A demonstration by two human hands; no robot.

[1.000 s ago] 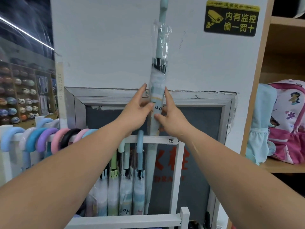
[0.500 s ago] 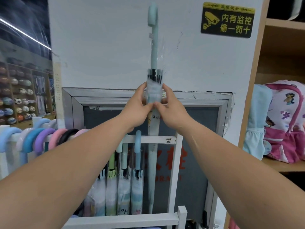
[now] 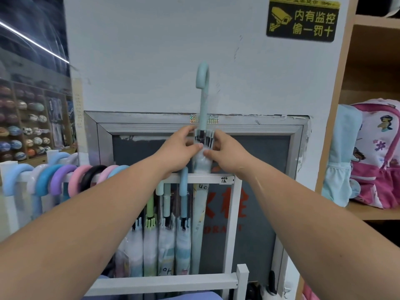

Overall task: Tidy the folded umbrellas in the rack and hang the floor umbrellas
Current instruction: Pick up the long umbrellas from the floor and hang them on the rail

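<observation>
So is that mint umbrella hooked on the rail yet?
Not hooked: the umbrella is upright, its handle well above the rail.

Left hand (image 3: 180, 148) and right hand (image 3: 227, 152) raised together, fingers (image 3: 198, 146) seemingly pinching.

Tip of umbrella (image 3: 198, 213) hidden behind rack rail (image 3: 164, 282), backpack (image 3: 381, 152) cut by right edge, rail label (image 3: 224, 180) unreadably small, balls (image 3: 21, 131) at left blurred.

Both forearms are bare from the frame edge to the wrists. The left hand (image 3: 177, 148) and right hand (image 3: 227, 152) are bare too, with short fingernails.
</observation>
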